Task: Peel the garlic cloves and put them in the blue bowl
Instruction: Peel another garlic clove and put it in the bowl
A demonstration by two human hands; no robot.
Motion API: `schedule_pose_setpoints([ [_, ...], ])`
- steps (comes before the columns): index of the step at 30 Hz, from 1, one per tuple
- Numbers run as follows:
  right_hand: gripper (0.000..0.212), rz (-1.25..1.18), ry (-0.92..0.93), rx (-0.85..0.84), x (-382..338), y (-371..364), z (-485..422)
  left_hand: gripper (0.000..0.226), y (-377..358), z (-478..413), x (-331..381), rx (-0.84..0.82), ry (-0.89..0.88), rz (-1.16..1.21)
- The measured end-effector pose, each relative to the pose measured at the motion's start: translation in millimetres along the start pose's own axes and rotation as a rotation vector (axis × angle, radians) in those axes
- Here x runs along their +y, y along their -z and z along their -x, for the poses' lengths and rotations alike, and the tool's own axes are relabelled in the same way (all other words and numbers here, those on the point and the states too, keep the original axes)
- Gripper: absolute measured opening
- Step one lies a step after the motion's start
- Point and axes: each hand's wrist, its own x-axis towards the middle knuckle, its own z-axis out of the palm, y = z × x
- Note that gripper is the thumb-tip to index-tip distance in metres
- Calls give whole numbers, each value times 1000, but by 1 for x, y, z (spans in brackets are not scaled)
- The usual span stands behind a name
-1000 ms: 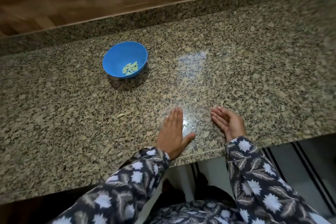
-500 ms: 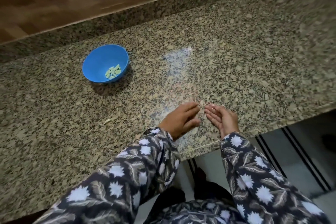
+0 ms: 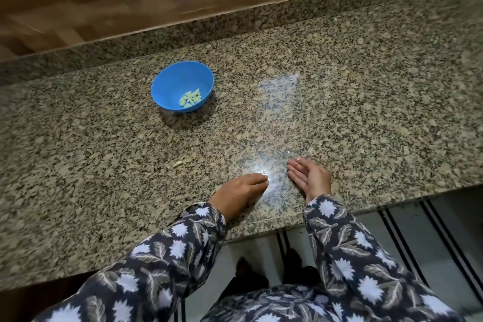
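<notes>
The blue bowl stands on the granite counter at the middle left, with several pale peeled garlic cloves lying in its bottom. My left hand rests palm down near the counter's front edge, fingers bent and fingertips touching the stone. My right hand stands on its edge a short way to the right, palm facing the left hand, fingers straight and lightly cupped. Neither hand visibly holds anything. Both hands are well in front of the bowl and to its right.
A small pale scrap of garlic peel lies on the counter left of my left hand. A raised granite ledge and a wooden wall run along the back. A striped floor mat shows below the counter's front edge.
My left hand lay flat, then swept right until its fingertips met the right hand; now it has drawn back left, leaving a gap. The right hand stayed cupped on its edge.
</notes>
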Motion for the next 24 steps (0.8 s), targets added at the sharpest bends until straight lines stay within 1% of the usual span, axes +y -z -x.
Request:
schedule_pose_setpoints([
  [2,30,13,-10,-9,2,-1,2,37,-4,7,-5,64,-37,-50],
  [4,31,23,-6,-13,5,-2,3,37,-9,13,-11,113,-8,-82],
  [5,31,23,-10,-26,6,-2,4,36,-8,14,-11,104,30,-87],
  [6,31,29,-14,-52,8,-3,6,33,-7,14,-8,91,91,-100],
  [7,31,51,-19,-88,10,-4,8,27,-3,11,-4,86,193,-91],
  [8,31,76,-28,-131,14,-5,9,21,3,6,0,88,359,-36],
  [9,31,95,-46,-177,17,-7,11,19,10,1,2,127,586,97],
  [10,31,101,-76,-218,20,-10,13,18,16,-4,3,187,828,307],
  [11,32,103,-111,-252,23,-13,15,17,21,-10,3,208,1005,604],
  [12,32,96,-147,-284,26,-15,17,16,26,-15,6,229,1080,891],
  [13,32,79,-187,-315,27,-17,18,15,29,-19,11,241,1072,1039],
  [14,30,54,-226,-345,29,-18,19,15,32,-21,20,243,1029,1062],
  [15,29,26,-263,-366,29,-19,20,15,31,-22,27,255,971,968],
  [18,23,-59,-346,-386,29,-18,18,27,18,-19,42,324,764,469],
  [20,19,-86,-379,-373,29,-18,15,32,10,-15,42,349,655,264],
  [22,16,-92,-399,-376,28,-17,13,35,5,-9,39,396,608,255],
  [24,14,-87,-409,-392,28,-15,12,35,3,-6,37,496,549,247],
])
